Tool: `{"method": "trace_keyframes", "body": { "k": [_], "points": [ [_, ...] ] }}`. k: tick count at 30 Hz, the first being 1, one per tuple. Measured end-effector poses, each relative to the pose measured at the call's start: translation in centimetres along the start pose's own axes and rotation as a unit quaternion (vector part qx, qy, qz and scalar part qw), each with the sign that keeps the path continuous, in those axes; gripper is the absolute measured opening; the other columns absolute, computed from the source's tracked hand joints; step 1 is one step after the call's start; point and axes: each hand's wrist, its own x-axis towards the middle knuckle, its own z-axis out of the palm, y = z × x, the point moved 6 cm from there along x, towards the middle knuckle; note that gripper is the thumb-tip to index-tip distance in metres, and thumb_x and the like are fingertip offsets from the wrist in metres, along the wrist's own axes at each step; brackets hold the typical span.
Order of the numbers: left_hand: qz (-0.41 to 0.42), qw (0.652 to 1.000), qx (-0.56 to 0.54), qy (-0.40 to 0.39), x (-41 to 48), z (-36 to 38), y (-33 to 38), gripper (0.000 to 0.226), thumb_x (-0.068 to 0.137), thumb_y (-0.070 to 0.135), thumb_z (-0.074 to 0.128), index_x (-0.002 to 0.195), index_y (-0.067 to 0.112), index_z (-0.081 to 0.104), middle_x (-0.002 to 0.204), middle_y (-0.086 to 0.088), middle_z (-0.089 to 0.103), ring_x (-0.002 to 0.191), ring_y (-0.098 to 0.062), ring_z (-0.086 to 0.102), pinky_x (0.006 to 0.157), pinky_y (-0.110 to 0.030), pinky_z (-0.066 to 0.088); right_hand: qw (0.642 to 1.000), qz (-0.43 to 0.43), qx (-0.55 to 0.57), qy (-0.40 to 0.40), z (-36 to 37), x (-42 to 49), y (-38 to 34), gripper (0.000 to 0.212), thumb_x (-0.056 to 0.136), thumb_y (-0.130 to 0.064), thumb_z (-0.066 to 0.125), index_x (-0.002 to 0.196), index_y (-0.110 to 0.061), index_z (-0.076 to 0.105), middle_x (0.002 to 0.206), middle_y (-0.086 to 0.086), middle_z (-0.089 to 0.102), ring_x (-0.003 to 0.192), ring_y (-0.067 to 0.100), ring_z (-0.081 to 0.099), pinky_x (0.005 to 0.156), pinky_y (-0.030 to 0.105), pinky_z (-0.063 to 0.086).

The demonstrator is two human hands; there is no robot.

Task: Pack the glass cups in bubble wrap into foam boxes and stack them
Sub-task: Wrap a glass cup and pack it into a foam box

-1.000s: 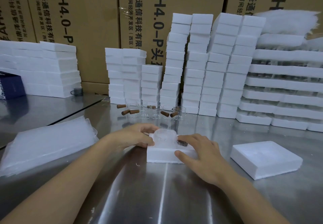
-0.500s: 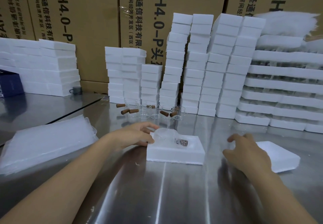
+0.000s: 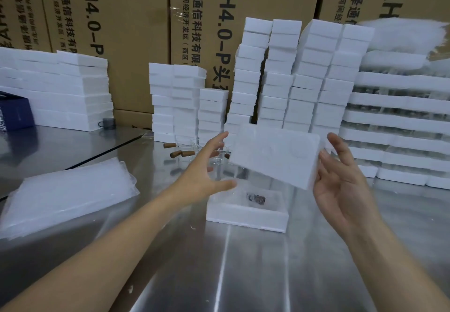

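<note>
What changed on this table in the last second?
The right hand came off the foam box, reached right for the foam lid and lifted it; the lid now hangs tilted above the box, its right end against that hand's fingers. The left hand rose off the box toward the lid's left edge. The box, its wrapped cup and the foam stacks behind stayed put.
</note>
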Motion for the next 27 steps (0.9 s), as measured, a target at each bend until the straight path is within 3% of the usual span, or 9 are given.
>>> {"method": "trace_keyframes", "body": {
  "k": [4, 9, 13, 17, 19, 21, 24, 27],
  "points": [
    [0.010, 0.998, -0.053, -0.025, -0.1, 0.3, 0.8, 0.121, 0.066, 0.046, 0.102, 0.154, 0.073, 0.023, 0.154, 0.035, 0.041, 0.139, 0.019, 0.040, 0.110, -0.024, 0.039, 0.992, 0.102, 0.072, 0.017, -0.4, -0.2, 2.4, 0.040, 0.095, -0.005, 0.062, 0.132, -0.023, 0.059, 0.131, 0.008, 0.068, 0.110, 0.018, 0.069, 0.092, 0.032, 0.062],
    [-0.018, 0.996, -0.080, -0.023, -0.1, 0.1, 0.8, 0.109, 0.060, 0.054, 0.102, 0.148, 0.070, 0.040, 0.154, 0.017, 0.049, 0.132, 0.016, 0.042, 0.097, -0.016, 0.039, 0.986, 0.144, 0.045, 0.071, -1.8, -0.3, 3.8, 0.045, 0.098, -0.007, 0.061, 0.143, -0.007, 0.057, 0.147, 0.011, 0.060, 0.140, 0.024, 0.054, 0.117, 0.036, 0.045],
    [-0.024, 0.998, -0.056, -0.016, -0.2, 0.4, 0.4, 0.107, 0.060, 0.057, 0.102, 0.149, 0.064, 0.043, 0.149, 0.020, 0.053, 0.133, 0.009, 0.049, 0.089, -0.007, 0.043, 0.974, 0.147, -0.147, 0.093, -2.8, -0.5, 4.3, 0.024, 0.098, -0.019, 0.063, 0.113, -0.015, 0.081, 0.121, 0.005, 0.077, 0.099, 0.016, 0.075, 0.086, 0.031, 0.062],
    [-0.040, 0.998, -0.040, -0.028, 0.0, 0.2, -0.3, 0.113, 0.051, 0.068, 0.098, 0.150, 0.061, 0.044, 0.149, 0.019, 0.054, 0.136, 0.000, 0.051, 0.110, -0.028, 0.046, 0.936, 0.154, -0.277, 0.152, -5.0, -0.4, 4.8, 0.026, 0.098, -0.031, 0.066, 0.118, -0.016, 0.077, 0.115, 0.003, 0.078, 0.102, 0.020, 0.073, 0.096, 0.037, 0.056],
    [-0.057, 0.997, -0.031, -0.042, 0.1, 0.0, -0.9, 0.114, 0.049, 0.069, 0.097, 0.150, 0.060, 0.045, 0.147, 0.020, 0.054, 0.135, -0.001, 0.052, 0.113, -0.032, 0.046, 0.913, 0.173, -0.337, 0.150, -5.3, -0.5, 5.5, 0.026, 0.097, -0.034, 0.068, 0.115, -0.017, 0.078, 0.113, 0.000, 0.079, 0.108, 0.021, 0.072, 0.096, 0.038, 0.056],
    [-0.074, 0.995, -0.030, -0.056, 0.0, 0.0, -1.4, 0.117, 0.047, 0.070, 0.097, 0.151, 0.056, 0.047, 0.143, 0.024, 0.055, 0.129, 0.004, 0.056, 0.107, -0.023, 0.049, 0.899, 0.189, -0.368, 0.146, -5.3, -0.7, 6.1, 0.025, 0.096, -0.036, 0.070, 0.111, -0.018, 0.078, 0.109, 0.000, 0.079, 0.107, 0.022, 0.072, 0.097, 0.041, 0.054],
    [-0.082, 0.994, -0.028, -0.066, 0.1, -0.1, -1.6, 0.120, 0.045, 0.072, 0.097, 0.153, 0.053, 0.047, 0.136, 0.035, 0.052, 0.109, 0.024, 0.058, 0.088, -0.006, 0.047, 0.893, 0.188, -0.383, 0.144, -5.3, -0.6, 6.4, 0.024, 0.095, -0.039, 0.069, 0.107, -0.020, 0.078, 0.103, 0.000, 0.080, 0.100, 0.022, 0.074, 0.099, 0.044, 0.054],
    [-0.099, 0.991, -0.035, -0.084, 0.0, -0.4, -1.9, 0.112, 0.047, 0.068, 0.099, 0.145, 0.058, 0.047, 0.139, 0.031, 0.054, 0.106, 0.011, 0.069, 0.087, -0.018, 0.059, 0.890, 0.183, -0.393, 0.141, -5.2, -0.6, 6.4, 0.024, 0.094, -0.041, 0.069, 0.105, -0.022, 0.078, 0.097, -0.003, 0.080, 0.097, 0.021, 0.075, 0.099, 0.045, 0.055]
  ]
}}
